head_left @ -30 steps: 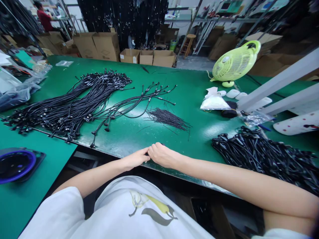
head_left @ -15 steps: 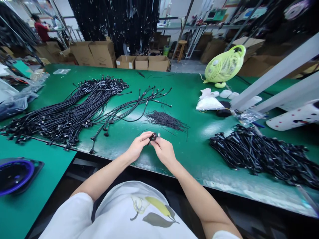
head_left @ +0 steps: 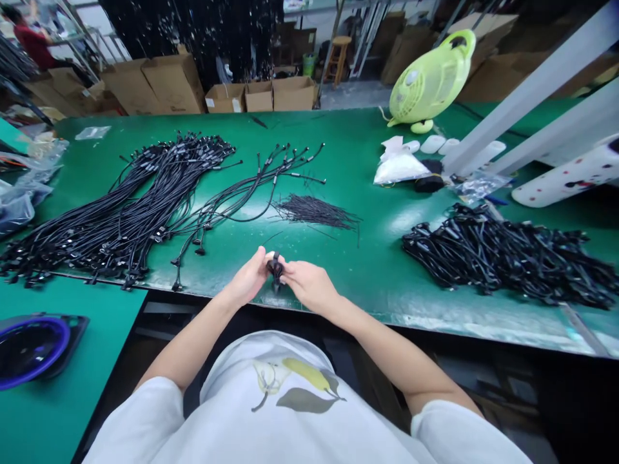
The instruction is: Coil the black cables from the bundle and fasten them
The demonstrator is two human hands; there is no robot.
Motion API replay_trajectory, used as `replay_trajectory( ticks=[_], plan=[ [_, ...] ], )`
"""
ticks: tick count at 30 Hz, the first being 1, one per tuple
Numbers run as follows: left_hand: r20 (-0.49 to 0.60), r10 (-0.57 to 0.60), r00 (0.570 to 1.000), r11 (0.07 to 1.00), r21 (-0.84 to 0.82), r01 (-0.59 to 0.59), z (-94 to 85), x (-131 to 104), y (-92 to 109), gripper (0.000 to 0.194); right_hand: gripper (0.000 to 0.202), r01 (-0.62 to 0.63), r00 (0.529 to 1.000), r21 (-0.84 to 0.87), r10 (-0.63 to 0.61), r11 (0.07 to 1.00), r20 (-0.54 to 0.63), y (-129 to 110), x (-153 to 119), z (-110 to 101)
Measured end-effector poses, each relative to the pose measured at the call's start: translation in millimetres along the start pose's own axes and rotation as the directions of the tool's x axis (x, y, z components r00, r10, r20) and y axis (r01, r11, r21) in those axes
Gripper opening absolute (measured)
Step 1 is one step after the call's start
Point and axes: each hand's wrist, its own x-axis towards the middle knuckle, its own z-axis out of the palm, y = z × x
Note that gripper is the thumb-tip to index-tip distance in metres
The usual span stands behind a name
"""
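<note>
Close to the table's front edge, a small folded bundle of black cable [head_left: 275, 267] is held between my two hands. My left hand [head_left: 249, 280] grips it from the left side, thumb pointing up. From the right, my right hand [head_left: 309, 282] pinches the same cable, its fingertips partly hidden behind it. Just beyond my hands lies a pile of thin black ties [head_left: 314, 211]. Several loose black cables [head_left: 242, 200] stretch out to the left of the ties, beside a large heap of long black cables [head_left: 149, 200].
On the right of the green table [head_left: 367, 270] lies a pile of bundled black cables [head_left: 503, 254]. Behind it are a white plastic bag [head_left: 401, 167], a green fan [head_left: 430, 84] and slanted white posts [head_left: 527, 90]. A purple-rimmed round dish [head_left: 33, 348] sits at lower left.
Both hands have shifted slightly left and nearer my body with the cable, which is now turned more upright. My left thumb has lifted. The camera view has tilted down.
</note>
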Motion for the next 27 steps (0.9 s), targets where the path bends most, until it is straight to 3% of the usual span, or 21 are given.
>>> replay_trajectory(
  ticks=[4,6,8,11,14,18,20,22,25,27],
  plan=[
    [-0.187,0.082,0.979,0.984,0.173,-0.049,9.0,-14,-9,0.034,0.030,-0.110,0.992,0.089,0.115,0.990,-0.047,10,3,2],
    [-0.232,0.015,0.973,0.997,0.082,0.004,19.2,-17,-22,0.051,0.028,-0.151,0.980,0.147,0.167,0.978,-0.104,10,3,5],
    [-0.185,-0.055,0.981,0.998,-0.044,0.047,28.7,-19,-35,0.055,0.025,-0.225,0.955,0.322,0.274,0.920,-0.116,8,3,9],
    [-0.186,0.033,0.982,0.999,-0.005,-0.035,37.9,-19,-41,0.045,0.035,-0.334,0.915,0.598,0.404,0.729,0.018,9,2,19],
    [-0.166,0.117,0.979,0.992,0.073,-0.106,40.8,-18,-32,0.040,0.050,-0.399,0.906,0.675,0.379,0.621,0.186,17,-2,29],
    [-0.187,0.008,0.982,0.982,-0.185,-0.043,37.6,-12,-16,0.035,0.059,-0.451,0.890,0.693,0.343,0.563,0.300,30,-14,30],
    [-0.199,-0.054,0.979,0.945,-0.327,-0.014,35.7,-8,-11,0.030,0.053,-0.448,0.886,0.686,0.386,0.573,0.256,33,-20,21],
    [-0.155,-0.110,0.982,0.921,-0.387,0.042,37.2,-4,-10,0.031,0.042,-0.397,0.890,0.676,0.439,0.621,0.119,32,-24,9],
    [-0.034,-0.195,0.980,0.924,-0.342,0.172,48.4,-2,-19,0.038,0.034,-0.290,0.908,0.636,0.415,0.716,-0.054,21,-25,-7],
    [0.007,-0.200,0.980,0.952,-0.236,0.196,57.7,-2,-29,0.040,0.030,-0.317,0.905,0.657,0.425,0.683,-0.004,13,-24,-13]
  ],
)
